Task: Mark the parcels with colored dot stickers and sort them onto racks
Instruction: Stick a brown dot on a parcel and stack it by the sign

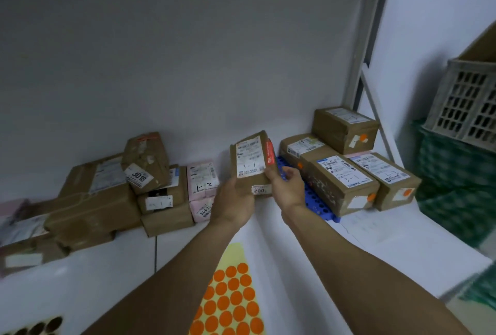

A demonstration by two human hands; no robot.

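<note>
I hold a small brown parcel point(251, 160) upright over the white table, its white label marked "3-1" facing me and a "200" tag at its bottom. My left hand point(233, 200) grips its lower left from beneath; my right hand point(287, 187) grips its lower right edge. A yellow sheet of orange dot stickers point(230, 299) lies near me between my forearms. Right of the parcel, a blue rack point(318, 204) carries several brown parcels point(341, 181) with orange dots.
A heap of brown parcels point(94, 200) and pink parcels point(202, 187) lies at the left against the wall. White and green crates point(467, 109) stand at the far right. A sheet of dark dots point(40, 328) peeks in at bottom left.
</note>
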